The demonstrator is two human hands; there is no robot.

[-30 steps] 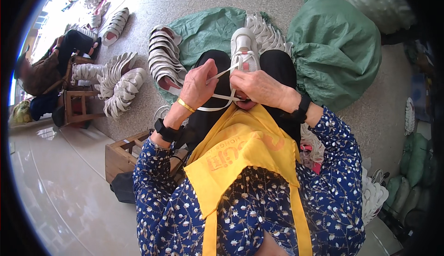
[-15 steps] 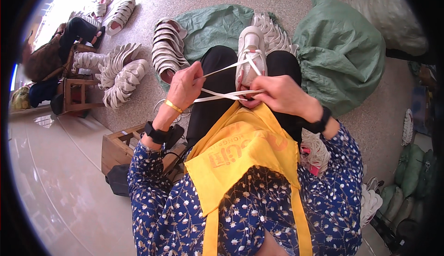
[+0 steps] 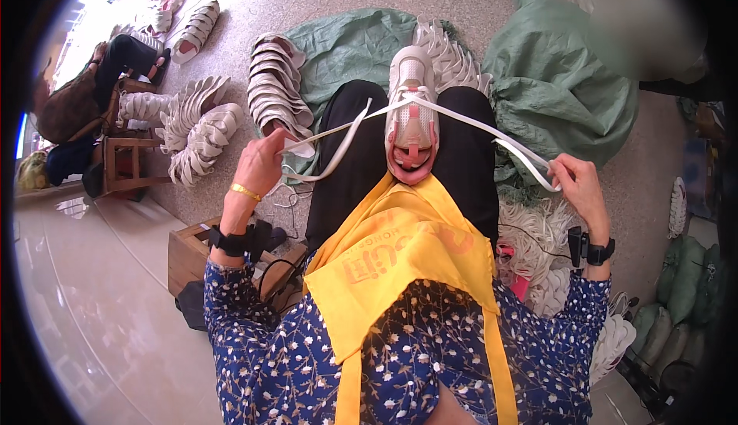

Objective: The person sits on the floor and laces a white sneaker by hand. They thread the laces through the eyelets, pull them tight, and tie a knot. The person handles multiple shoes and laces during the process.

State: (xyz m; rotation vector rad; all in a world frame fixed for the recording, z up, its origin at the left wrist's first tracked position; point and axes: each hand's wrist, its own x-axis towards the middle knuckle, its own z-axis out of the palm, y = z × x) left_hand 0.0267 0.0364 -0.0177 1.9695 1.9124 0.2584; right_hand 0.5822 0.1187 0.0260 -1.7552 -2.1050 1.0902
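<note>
A white shoe upper (image 3: 405, 64) with pink trim lies between my knees, its toe pointing away and its pink-lined opening toward me. One white shoelace (image 3: 477, 124) threads through its front eyelets, an end running out to each side. Off to the left, my left hand (image 3: 257, 167) is closed on one end, and a loose tail curls back over my left thigh. Far out to the right, my right hand (image 3: 580, 185) pinches the other end, which hangs in a narrow loop from the fingers. Both stretches of lace rise clear of my thighs.
Nested shoe uppers (image 3: 275, 79) stand in a stack ahead on the left, with more (image 3: 450, 60) beyond the shoe. A green sack (image 3: 557, 94) bulges at the right. Bundled white laces (image 3: 538, 233) lie beside my right thigh. A wooden stool (image 3: 188, 252) is at my left; another person sits far left.
Both hands have moved apart, the right far outward and the left slightly outward and down. The lace ends, crossed over the shoe opening before, now spread to either side.
</note>
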